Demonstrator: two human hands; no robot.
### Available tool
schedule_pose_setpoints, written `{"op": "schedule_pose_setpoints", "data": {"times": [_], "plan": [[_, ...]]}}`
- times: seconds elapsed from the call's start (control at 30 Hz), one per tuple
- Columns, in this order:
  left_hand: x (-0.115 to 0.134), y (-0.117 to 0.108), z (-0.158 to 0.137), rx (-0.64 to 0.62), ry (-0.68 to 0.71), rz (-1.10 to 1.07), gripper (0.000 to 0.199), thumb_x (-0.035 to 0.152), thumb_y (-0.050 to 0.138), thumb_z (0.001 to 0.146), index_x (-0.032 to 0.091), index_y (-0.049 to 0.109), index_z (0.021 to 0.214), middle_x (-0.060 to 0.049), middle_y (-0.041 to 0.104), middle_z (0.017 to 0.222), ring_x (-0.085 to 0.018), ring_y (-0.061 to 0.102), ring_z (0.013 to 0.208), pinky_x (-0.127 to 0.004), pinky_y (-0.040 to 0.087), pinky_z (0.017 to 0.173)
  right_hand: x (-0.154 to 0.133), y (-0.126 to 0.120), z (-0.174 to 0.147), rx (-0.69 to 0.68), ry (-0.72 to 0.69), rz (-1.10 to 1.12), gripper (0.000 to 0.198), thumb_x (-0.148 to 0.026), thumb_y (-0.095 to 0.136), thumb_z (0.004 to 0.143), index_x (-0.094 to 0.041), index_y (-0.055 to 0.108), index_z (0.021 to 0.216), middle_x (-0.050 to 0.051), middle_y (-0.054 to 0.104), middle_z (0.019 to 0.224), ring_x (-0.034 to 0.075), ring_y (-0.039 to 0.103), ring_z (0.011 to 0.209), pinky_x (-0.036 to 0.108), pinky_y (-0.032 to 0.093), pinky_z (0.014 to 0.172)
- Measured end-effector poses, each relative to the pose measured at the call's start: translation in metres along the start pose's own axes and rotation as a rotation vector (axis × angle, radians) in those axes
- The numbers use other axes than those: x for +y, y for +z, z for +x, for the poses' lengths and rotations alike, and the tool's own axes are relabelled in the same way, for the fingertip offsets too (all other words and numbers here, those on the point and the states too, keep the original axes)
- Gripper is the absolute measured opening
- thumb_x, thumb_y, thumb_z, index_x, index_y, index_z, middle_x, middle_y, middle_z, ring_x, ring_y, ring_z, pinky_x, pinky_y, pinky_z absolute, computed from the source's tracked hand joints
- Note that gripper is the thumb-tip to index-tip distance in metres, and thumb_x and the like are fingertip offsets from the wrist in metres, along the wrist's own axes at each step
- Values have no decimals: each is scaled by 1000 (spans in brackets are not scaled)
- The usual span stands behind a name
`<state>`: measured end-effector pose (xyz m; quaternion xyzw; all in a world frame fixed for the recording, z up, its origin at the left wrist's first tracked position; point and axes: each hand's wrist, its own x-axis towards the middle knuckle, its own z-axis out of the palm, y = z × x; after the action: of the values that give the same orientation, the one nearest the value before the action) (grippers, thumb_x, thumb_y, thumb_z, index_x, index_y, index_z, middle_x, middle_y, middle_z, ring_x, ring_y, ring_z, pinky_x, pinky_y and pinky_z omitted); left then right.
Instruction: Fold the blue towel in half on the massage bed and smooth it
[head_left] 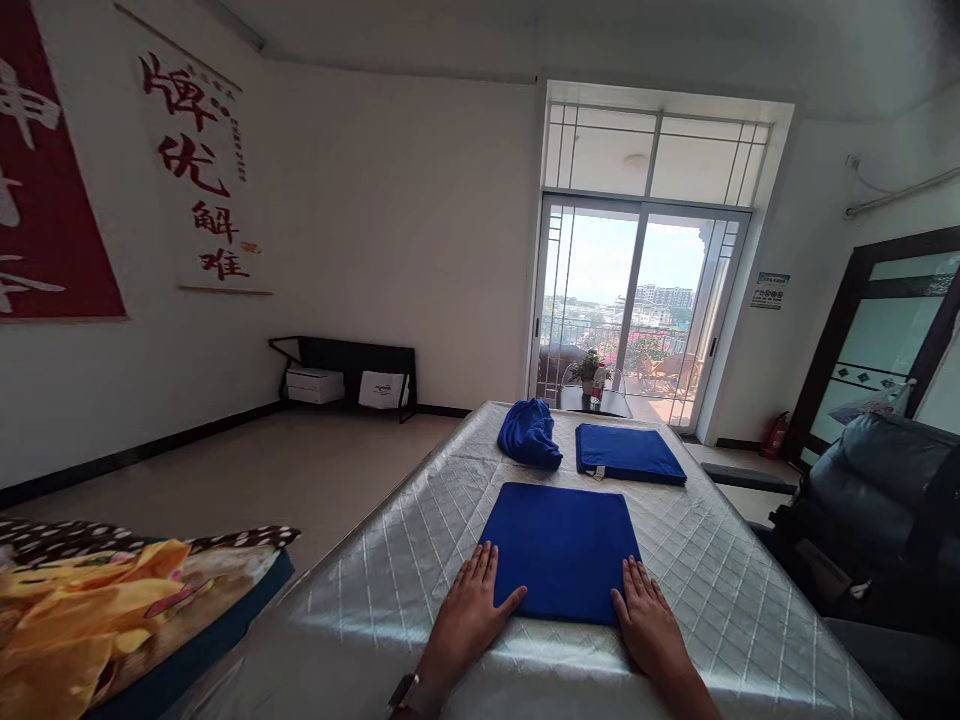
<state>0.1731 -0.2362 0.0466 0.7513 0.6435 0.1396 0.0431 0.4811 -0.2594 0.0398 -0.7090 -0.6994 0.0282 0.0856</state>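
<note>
A flat blue square cushion [562,550] lies on the quilted silver-grey table cover [390,560] in front of me. My left hand [474,600] rests at the cushion's near left edge, fingers stretched forward and thumb on its corner. At the near right edge lies my right hand [649,610], also flat, its thumb and fingertips touching the cushion's side. Beyond it, to the right, is a second, thicker-looking blue cushion [630,452] with a small white tag. A crumpled blue cloth [529,434] sits to the left of that one.
On the left, yellow cloth [97,620] covers a low bed-like surface. A dark leather chair [877,500] stands close on the right. Past the table's far end are a small table [592,403] with a plant and bottle, and a glass sliding door [637,300]. A black bench [345,365] lines the wall.
</note>
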Motion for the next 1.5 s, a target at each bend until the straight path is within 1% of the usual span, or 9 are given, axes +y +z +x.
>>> {"op": "schedule_pose_setpoints", "data": {"times": [0.2, 0.4, 0.57, 0.73, 1.03, 1.27, 1.37, 1.43, 1.5], "plan": [[-1, 2, 1, 30, -5, -40, 98, 78, 27, 90, 6, 29, 156, -17, 21, 163, -31, 20, 151, -48, 23, 123, 7, -7, 16, -12, -24, 42, 67, -41, 20, 100, -6, 27, 156, 12, 25, 163, 21, 21, 152, 39, 20, 123], [2, -3, -1, 34, -12, -46, 101, 79, 28, 89, 2, 29, 155, -19, 22, 162, -31, 20, 152, -47, 24, 123, -1, -25, 61, -10, -9, 21, 68, -43, 21, 99, -5, 29, 155, 13, 25, 163, 23, 21, 151, 39, 18, 123], [-1, 2, -1, 40, -14, -45, 100, 79, 27, 89, 4, 30, 155, -18, 23, 162, -32, 22, 151, -47, 24, 122, 1, -12, 85, -5, 29, -23, 67, -40, 21, 99, -3, 27, 155, 13, 23, 164, 22, 17, 153, 38, 14, 123], [-7, 15, 3, 54, -7, -27, 95, 75, 27, 92, 6, 24, 157, -16, 19, 164, -32, 20, 151, -50, 24, 122, 8, 2, 89, 8, 37, -58, 68, -41, 19, 100, -4, 24, 156, 13, 20, 165, 22, 13, 153, 39, 12, 123], [-5, 15, 6, -7, -21, 28, 101, 79, 20, 91, 2, 19, 157, -17, 13, 165, -30, 16, 153, -45, 20, 124, 6, 0, 89, 14, 48, -28, 67, -40, 20, 99, -4, 25, 156, 12, 21, 165, 21, 15, 153, 38, 12, 123], [-16, 25, 15, 29, -5, 84, 86, 67, 18, 97, 5, 30, 155, -17, 28, 162, -31, 24, 151, -48, 25, 122, 6, 1, 87, 22, 64, 17, 67, -40, 20, 100, -6, 23, 157, 12, 21, 165, 21, 14, 153, 38, 12, 123], [-1, 23, 22, 22, 22, 86, 87, 68, 15, 97, 5, 30, 155, -16, 28, 162, -31, 24, 151, -48, 25, 122, 6, 1, 87, 28, 67, 21, 67, -40, 21, 100, -6, 24, 157, 12, 21, 165, 21, 15, 153, 38, 12, 123], [22, 19, 27, 7, 83, 76, 87, 69, 13, 97, 6, 30, 155, -16, 27, 162, -30, 25, 151, -46, 25, 122, 5, 1, 87, 30, 75, 25, 66, -40, 20, 100, -6, 24, 157, 12, 21, 165, 21, 16, 153, 38, 12, 123], [56, 17, 34, -13, 191, 53, 86, 68, 12, 98, 7, 32, 155, -16, 30, 162, -30, 26, 150, -46, 26, 122, 5, -1, 86, 28, 75, 23, 66, -39, 20, 100, -5, 23, 157, 12, 21, 165, 21, 15, 153, 38, 12, 123]]}}
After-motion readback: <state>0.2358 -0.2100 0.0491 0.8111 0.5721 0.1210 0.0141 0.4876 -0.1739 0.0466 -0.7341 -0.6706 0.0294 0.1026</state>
